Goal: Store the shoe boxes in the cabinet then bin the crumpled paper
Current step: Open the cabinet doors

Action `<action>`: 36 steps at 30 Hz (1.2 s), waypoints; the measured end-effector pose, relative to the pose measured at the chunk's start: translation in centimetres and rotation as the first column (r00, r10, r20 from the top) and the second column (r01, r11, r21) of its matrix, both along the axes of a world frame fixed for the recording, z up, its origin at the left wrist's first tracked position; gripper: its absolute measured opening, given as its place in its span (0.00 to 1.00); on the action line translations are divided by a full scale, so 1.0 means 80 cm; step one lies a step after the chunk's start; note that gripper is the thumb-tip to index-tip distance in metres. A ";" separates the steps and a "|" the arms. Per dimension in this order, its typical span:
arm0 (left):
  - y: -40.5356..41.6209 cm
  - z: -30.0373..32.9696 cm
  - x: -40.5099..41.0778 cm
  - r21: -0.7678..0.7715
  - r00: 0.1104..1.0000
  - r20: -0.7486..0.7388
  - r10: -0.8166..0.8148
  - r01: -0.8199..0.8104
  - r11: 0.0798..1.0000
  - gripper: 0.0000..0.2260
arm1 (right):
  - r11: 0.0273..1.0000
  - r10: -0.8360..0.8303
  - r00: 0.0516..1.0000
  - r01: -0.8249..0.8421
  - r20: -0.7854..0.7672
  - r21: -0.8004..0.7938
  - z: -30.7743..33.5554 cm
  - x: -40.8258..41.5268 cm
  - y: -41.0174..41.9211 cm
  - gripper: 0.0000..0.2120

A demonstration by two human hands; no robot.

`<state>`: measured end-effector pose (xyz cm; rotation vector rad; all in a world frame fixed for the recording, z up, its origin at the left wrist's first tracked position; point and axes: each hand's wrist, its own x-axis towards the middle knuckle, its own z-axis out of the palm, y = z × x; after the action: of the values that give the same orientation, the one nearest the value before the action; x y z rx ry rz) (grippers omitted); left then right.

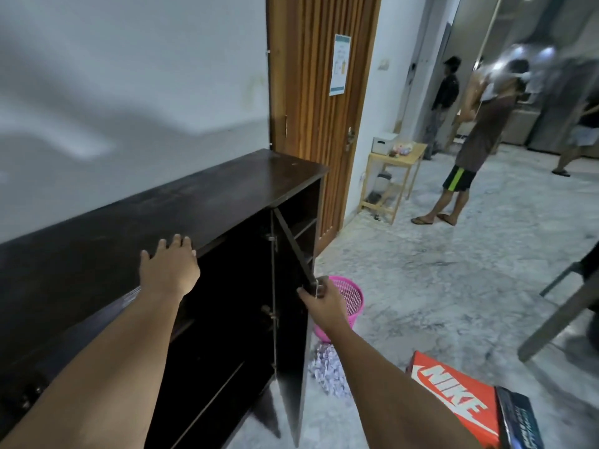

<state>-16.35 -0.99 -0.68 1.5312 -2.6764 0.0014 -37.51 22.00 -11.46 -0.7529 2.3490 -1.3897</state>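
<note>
The right hand grips the top corner of the open cabinet door, thumb on the near face and fingers curled over the edge by a small metal fitting. The door stands swung out toward the camera, hinged on a centre post of the dark cabinet, and its bottom corner reaches nearly to the marble floor. The left hand lies flat on the cabinet's top near its front edge, fingers straight and slightly spread, holding nothing. Inside the opened left compartment the shelves are dark and hard to make out; the right compartment shows a couple of bare shelves. Just behind the gripping hand, partly hidden by it and the door, stands a pink mesh bin. On the floor below the right forearm, just beside the door's lower edge, lies a heap of crumpled paper. Nearer the camera, at the lower right, an orange Nike shoe box rests on the floor with a dark blue box touching its far side. Both forearms reach forward and are bare, the left one longer in view and angled up to the cabinet top. Further off stand a wooden door, a small wooden side table and several people.
</note>
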 end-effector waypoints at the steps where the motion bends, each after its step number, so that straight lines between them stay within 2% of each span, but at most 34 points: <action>1: 0.002 0.006 -0.006 0.015 1.000 0.012 0.027 -0.027 1.000 0.23 | 0.999 -0.048 0.999 0.048 0.021 -0.004 0.004 -0.016 0.010 0.14; 3: 0.006 0.022 -0.020 0.056 0.998 0.011 0.061 -0.061 0.997 0.22 | 0.993 -0.097 0.986 0.105 0.138 -0.050 0.013 -0.049 0.019 0.16; 6: 0.017 0.032 -0.043 0.096 0.997 -0.009 -0.079 0.079 0.992 0.25 | 0.983 -0.106 0.953 0.143 0.282 -0.114 0.024 -0.090 0.017 0.31; 8: 0.026 0.026 -0.061 0.117 0.989 0.028 -0.143 0.139 0.983 0.30 | 0.974 -0.166 0.947 0.200 0.274 -0.102 0.035 -0.103 0.014 0.41; 10: 0.035 0.012 -0.074 0.118 0.991 0.063 -0.116 0.108 0.987 0.34 | 0.961 -0.254 0.945 0.271 0.208 -0.057 0.050 -0.108 0.011 0.48; 12: 0.042 -0.003 -0.080 0.069 0.992 0.086 -0.090 0.085 0.994 0.37 | 0.944 -0.324 0.934 0.330 0.150 -0.012 0.054 -0.118 0.003 0.49; 14: 0.046 -0.018 -0.078 -0.029 0.990 0.108 -0.086 0.089 0.996 0.38 | 0.937 -0.348 0.924 0.347 0.159 0.033 0.051 -0.125 -0.005 0.50; 16: 0.049 -0.030 -0.075 -0.107 0.988 0.129 -0.080 0.094 0.990 0.39 | 0.946 -0.323 0.931 0.317 0.168 0.061 0.042 -0.129 -0.017 0.52; 19: 0.056 -0.035 -0.075 -0.137 0.987 0.140 -0.078 0.097 0.986 0.39 | 0.958 -0.286 0.934 0.272 0.214 0.094 0.035 -0.133 -0.027 0.57; 23: 0.071 -0.035 -0.083 -0.103 0.980 0.171 -0.100 0.119 0.988 0.37 | 0.959 -0.282 0.933 0.271 0.226 0.078 0.038 -0.132 -0.018 0.57; 27: 0.117 -0.057 -0.109 0.019 0.963 0.112 -0.246 0.245 0.969 0.32 | 0.971 -0.225 0.954 0.202 0.198 0.130 0.042 -0.108 0.026 0.53; 31: 0.196 -0.093 -0.150 0.185 0.921 0.001 -0.389 0.382 0.905 0.26 | 0.974 -0.168 0.967 0.133 0.192 0.185 0.016 -0.096 0.110 0.51; 36: 0.315 -0.140 -0.193 0.303 0.813 0.016 -0.582 0.551 0.777 0.23 | 0.924 -0.307 0.915 0.220 0.262 0.314 -0.040 -0.071 0.252 0.41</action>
<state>-31.82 24.19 -11.90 0.7010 -3.2296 -0.3531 -43.20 42.18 -14.64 -0.1252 2.3812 -1.1346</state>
